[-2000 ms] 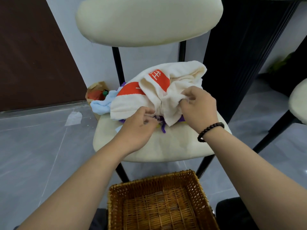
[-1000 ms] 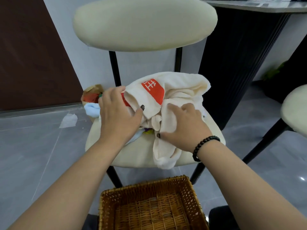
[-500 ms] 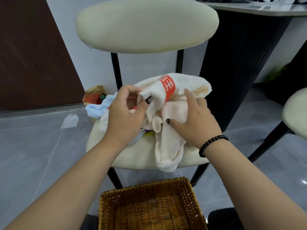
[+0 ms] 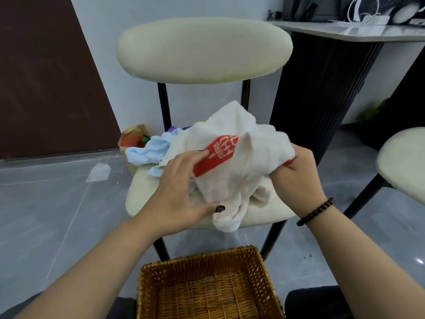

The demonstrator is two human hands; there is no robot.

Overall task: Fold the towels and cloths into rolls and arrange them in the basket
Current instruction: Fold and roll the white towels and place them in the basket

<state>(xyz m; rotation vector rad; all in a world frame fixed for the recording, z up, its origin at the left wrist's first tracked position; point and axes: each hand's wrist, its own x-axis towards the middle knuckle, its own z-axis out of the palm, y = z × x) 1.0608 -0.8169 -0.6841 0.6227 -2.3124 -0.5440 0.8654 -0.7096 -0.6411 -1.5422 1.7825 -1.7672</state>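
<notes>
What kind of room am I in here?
Probably a home dining or living area: a cushioned chair heaped with towels, a dark-based table beside it, and a grey tiled floor.

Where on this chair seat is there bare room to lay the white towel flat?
Bare cushion shows on the chair seat at its front-left edge, left of the left hand. The back is crowded with the blue cloth and the white towel. The basket looks empty.
</notes>
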